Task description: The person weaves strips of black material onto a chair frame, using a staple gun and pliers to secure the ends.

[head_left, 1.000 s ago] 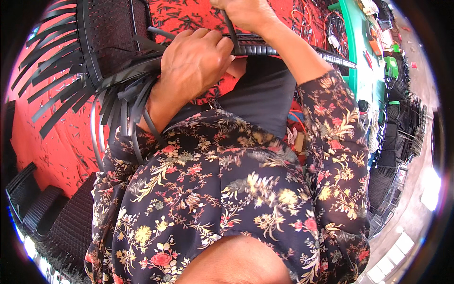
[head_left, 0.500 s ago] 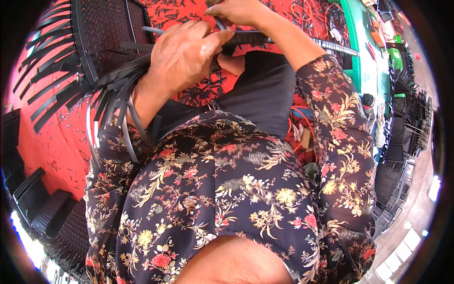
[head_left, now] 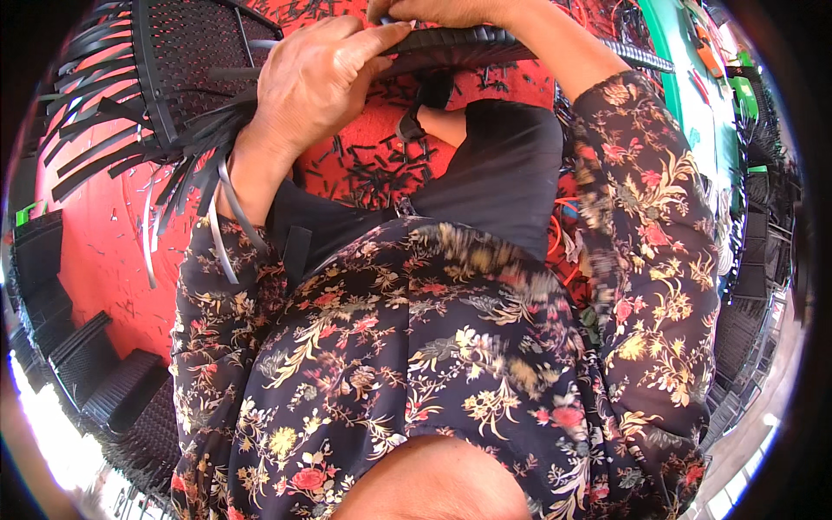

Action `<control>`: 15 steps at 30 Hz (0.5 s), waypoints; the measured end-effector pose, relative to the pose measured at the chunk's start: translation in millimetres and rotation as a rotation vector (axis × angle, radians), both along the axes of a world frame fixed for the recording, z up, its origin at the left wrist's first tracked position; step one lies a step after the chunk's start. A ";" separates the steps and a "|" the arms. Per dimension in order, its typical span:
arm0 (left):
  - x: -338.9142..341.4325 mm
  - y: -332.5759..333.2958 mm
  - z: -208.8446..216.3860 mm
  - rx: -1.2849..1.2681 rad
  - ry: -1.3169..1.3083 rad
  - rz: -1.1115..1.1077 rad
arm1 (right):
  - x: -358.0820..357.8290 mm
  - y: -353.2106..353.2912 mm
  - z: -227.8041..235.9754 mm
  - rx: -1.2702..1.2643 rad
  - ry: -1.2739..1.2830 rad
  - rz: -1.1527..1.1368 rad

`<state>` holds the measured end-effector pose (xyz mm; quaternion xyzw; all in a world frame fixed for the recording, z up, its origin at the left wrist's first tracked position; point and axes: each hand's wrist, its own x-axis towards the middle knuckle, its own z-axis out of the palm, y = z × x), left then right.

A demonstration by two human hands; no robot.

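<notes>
Wrapped rail [head_left: 455,45]: left hand [head_left: 312,76] grips it; right hand [head_left: 446,10] cropped, can't tell its grasp. Wind taut, no gaps.

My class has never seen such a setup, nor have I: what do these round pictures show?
There is no machine: a person works with a bare left hand and a bare right hand. Every picture comes from a wide fisheye camera on the head, looking down, so straight edges bend. Both hands are at a long black bar with a wrapped-looking surface; the top edge cuts off part of the right, hiding its exact hold. To their left is a black woven panel fringed with loose flat strips. Short black offcuts lie scattered over the red floor covering.
</notes>
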<state>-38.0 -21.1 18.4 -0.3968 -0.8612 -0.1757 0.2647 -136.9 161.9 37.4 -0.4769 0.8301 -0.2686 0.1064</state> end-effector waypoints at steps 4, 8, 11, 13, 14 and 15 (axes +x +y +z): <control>-5.5 -4.4 7.6 -0.084 -0.061 0.042 | -0.9 -5.6 2.3 -0.163 -0.219 -0.229; -8.3 -5.2 12.0 -0.018 0.000 0.015 | -7.0 -11.1 6.6 -0.189 -0.405 -0.323; -9.4 -5.7 14.5 0.006 0.048 -0.010 | -14.2 -14.9 3.9 -0.224 -0.493 -0.339; -9.5 -7.8 17.2 -0.034 0.022 0.001 | -18.6 -19.4 -0.3 -0.249 -0.497 -0.355; -9.6 -9.3 19.0 -0.048 0.003 0.001 | -20.9 -22.0 -1.6 -0.262 -0.501 -0.362; -9.4 -10.2 20.1 -0.061 -0.016 0.001 | -22.1 -23.7 -3.1 -0.233 -0.496 -0.363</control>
